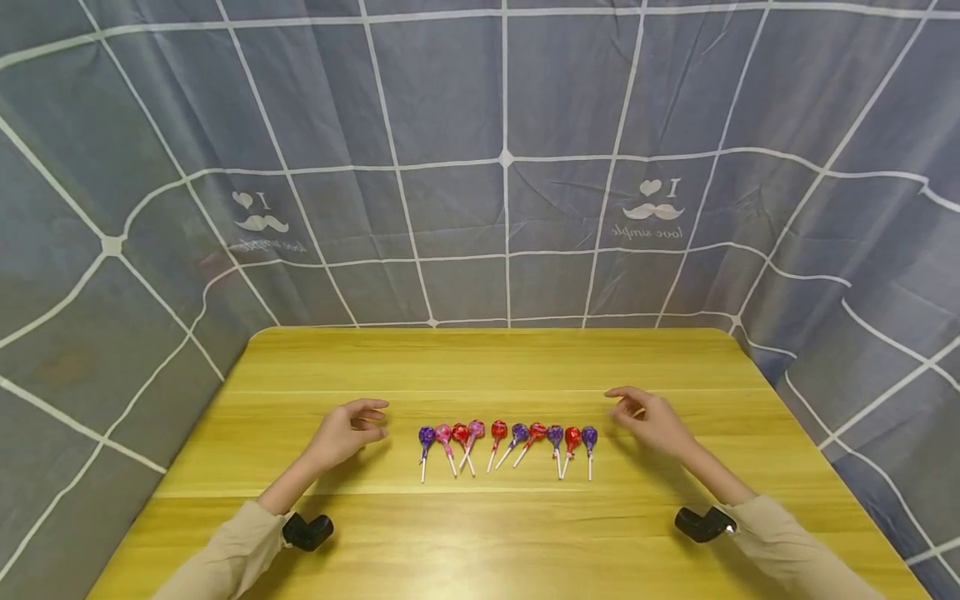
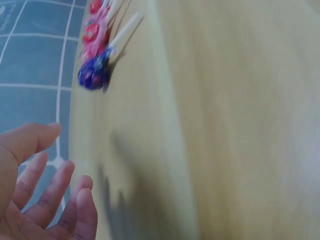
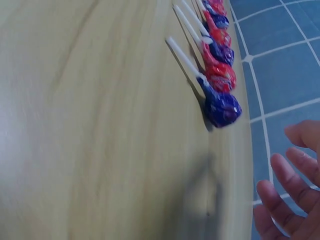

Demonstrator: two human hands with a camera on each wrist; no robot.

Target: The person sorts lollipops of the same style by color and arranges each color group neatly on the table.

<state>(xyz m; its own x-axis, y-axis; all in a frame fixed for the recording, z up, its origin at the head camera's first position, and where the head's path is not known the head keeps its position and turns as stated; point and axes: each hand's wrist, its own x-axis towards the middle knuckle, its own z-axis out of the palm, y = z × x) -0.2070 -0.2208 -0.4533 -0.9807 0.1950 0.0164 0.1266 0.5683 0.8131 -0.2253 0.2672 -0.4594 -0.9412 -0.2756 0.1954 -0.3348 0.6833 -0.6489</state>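
Several wrapped lollipops in purple, pink and red lie in a row on the table, white sticks toward the person. At the row's left end is a purple lollipop (image 1: pixel 427 437) (image 2: pixel 93 74); at its right end, another purple lollipop (image 1: pixel 589 437) (image 3: pixel 222 109). To the left of the row hovers the left hand (image 1: pixel 341 433) (image 2: pixel 47 192), fingers relaxed and parted, holding nothing. The right hand (image 1: pixel 654 423) (image 3: pixel 295 187) is over the table to the right of the row, fingers loosely bent and empty. Neither hand touches a lollipop.
The wooden table (image 1: pixel 480 542) reaches back to a grey-blue curtain (image 1: pixel 450 208) with white lines, which also hangs at both sides. A black device is strapped at each wrist, the left device (image 1: pixel 307 532) and the right device (image 1: pixel 705 525).
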